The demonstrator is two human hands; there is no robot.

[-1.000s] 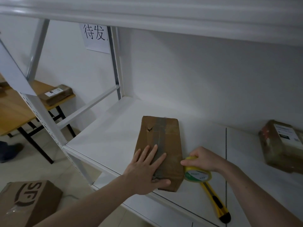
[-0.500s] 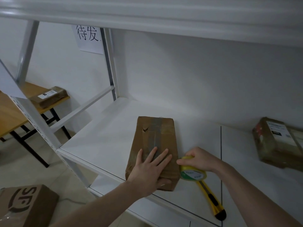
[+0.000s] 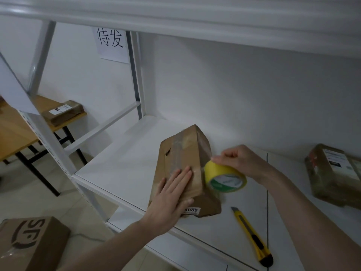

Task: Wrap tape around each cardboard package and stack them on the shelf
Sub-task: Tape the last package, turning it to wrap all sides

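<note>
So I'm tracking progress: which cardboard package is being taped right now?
The package at the shelf's front edge, tipped up under the left hand, tape roll against its side; the others lie untouched.

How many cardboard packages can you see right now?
4: one tilted on the shelf under the left hand, one at the shelf's right end, one on the wooden table, one on the floor. Others may be hidden.
</note>
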